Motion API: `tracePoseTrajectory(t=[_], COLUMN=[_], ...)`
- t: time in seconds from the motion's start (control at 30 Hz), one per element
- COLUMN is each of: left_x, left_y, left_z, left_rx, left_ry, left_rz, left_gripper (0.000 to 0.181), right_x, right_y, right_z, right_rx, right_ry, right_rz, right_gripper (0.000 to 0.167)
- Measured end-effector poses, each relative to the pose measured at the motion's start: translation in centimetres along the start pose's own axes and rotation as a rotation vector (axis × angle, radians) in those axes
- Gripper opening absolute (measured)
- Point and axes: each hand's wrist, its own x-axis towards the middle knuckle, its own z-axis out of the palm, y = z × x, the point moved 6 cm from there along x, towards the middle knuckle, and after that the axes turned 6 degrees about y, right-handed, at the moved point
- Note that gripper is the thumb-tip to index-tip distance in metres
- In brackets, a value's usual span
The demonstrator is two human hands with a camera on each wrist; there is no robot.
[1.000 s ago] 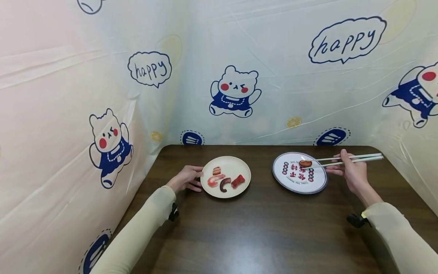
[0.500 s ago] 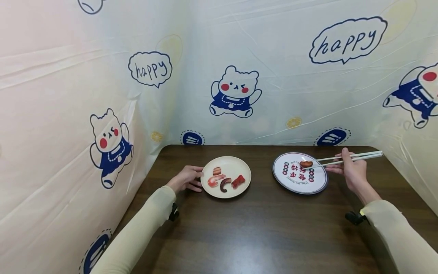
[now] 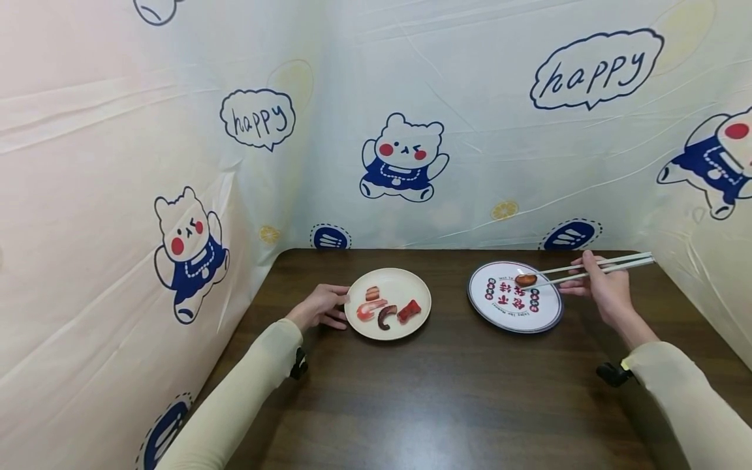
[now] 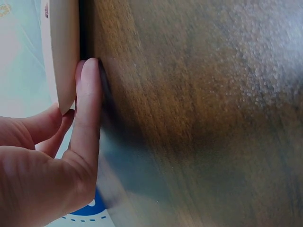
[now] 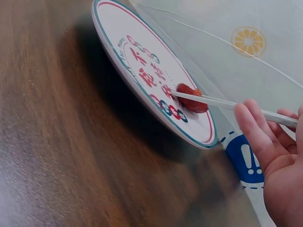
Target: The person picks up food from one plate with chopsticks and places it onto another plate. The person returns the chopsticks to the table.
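My left hand [image 3: 320, 307] holds the left rim of a cream plate [image 3: 390, 277], thumb at the edge and fingers underneath, as the left wrist view shows. A shrimp [image 3: 370, 309], a small striped piece [image 3: 373, 293], a dark curled piece [image 3: 386, 317] and a red piece [image 3: 408, 311] lie on that plate. With my right hand [image 3: 608, 290] I grip a pair of pale chopsticks [image 3: 623, 262]. Their tips straddle a glossy reddish-brown food piece [image 5: 193, 98] over the white printed plate [image 3: 499, 313]; whether it touches the plate is unclear.
Both plates are on a dark wooden table [image 3: 435, 405], apart from each other. A pale curtain [image 3: 470, 163] with cartoon bears and "happy" bubbles stands behind the table and along its sides.
The rear ends of the chopsticks have risen a little, with a slight shift of my right hand. The food piece stays almost in place. My left hand and the cream plate have not moved.
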Motion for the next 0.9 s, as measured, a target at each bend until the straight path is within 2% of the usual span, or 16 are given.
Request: tracePoseTrajectory(t=[0.13,0.23,0.47,0.7,0.9], left_x=[-0.04,-0.03,0.15,0.27,0.34], left_y=[-0.07,-0.03,-0.04,-0.05,-0.09], left_z=[0.02,0.02,-0.15,-0.12,-0.2], left_rx=[0.001,0.007,0.005,0.001,0.009], left_ry=[0.0,0.0,0.006,0.002,0.006], left_rz=[-0.004,-0.001,-0.009,0.0,-0.002], left_gripper=[0.047,0.046,0.046,0.047,0.047], right_x=[0.14,0.23,0.46,0.65,0.47], right_y=[-0.3,-0.45,-0.41,0.0,0.47], right_z=[0.03,0.08,0.01,-0.46,-0.76], right_rx=[-0.098,-0.124,-0.096,-0.036,0.002], right_ry=[-0.013,-0.009,0.03,0.075,0.061], right_rz=[-0.017,-0.026,-0.015,0.056,0.109], right_gripper=[0.035,0.036,0.037,0.039,0.036])
